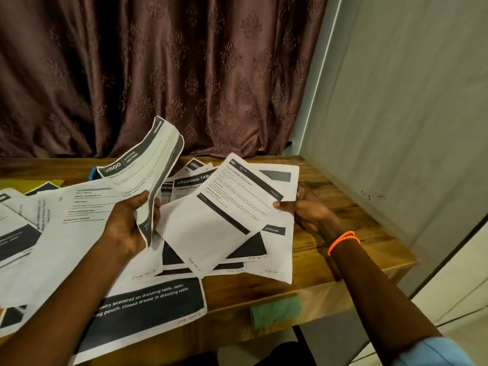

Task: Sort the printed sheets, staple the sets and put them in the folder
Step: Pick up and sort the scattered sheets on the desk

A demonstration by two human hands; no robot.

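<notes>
Printed sheets (pixel 148 302) are being sorted across the wooden table (pixel 343 207). A curling sheaf (pixel 150 165) is being pinched by the left hand (pixel 129 220), a limp single sheet (pixel 224 207) by the right hand (pixel 309 210); edge grips probably suit such flimsy paper.

Black-and-white printed sheets (pixel 227 207), brown damask-patterned curtain (pixel 158 70), orange bracelet (pixel 343 240)

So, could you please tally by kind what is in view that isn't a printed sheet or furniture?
Hands: 2, left hand and right hand, each holding paper
Orange bracelet: 1
Green cloth: 1
Blue object, partly hidden behind sheets: 1
Total: 5
</notes>
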